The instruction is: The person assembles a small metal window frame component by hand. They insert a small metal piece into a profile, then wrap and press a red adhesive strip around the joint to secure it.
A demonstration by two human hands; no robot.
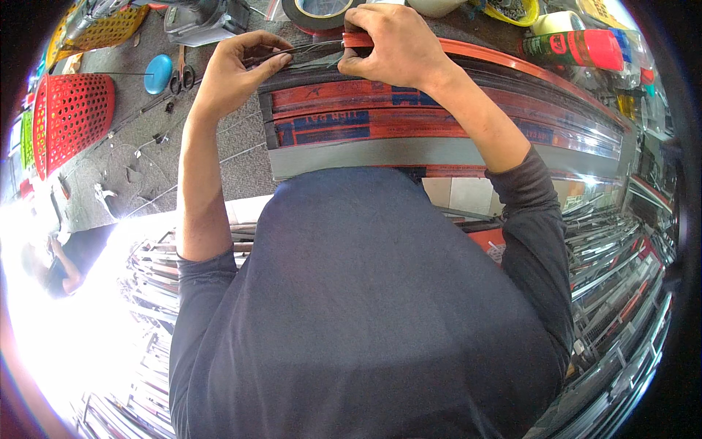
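A long orange-red rail (484, 53) runs from the middle of the workbench toward the right. My right hand (395, 47) is closed round its left end, thumb below and fingers over the top. Left of it, my left hand (245, 69) pinches a thin dark strip (314, 48) between thumb and fingers. That strip reaches across to the rail's end by my right fingers; whether it enters the rail I cannot tell. Below both hands lie long metal profiles (329, 155), partly covered in red and blue film (333, 123).
Left on the grey carpeted bench (238, 135) are a red basket (77, 117), a blue disc (157, 74), scissors (182, 77) and scraps. A power tool (205, 22) and tape roll (322, 9) stand behind. A red spray can (578, 48) lies right; metal bars (614, 256) are stacked below.
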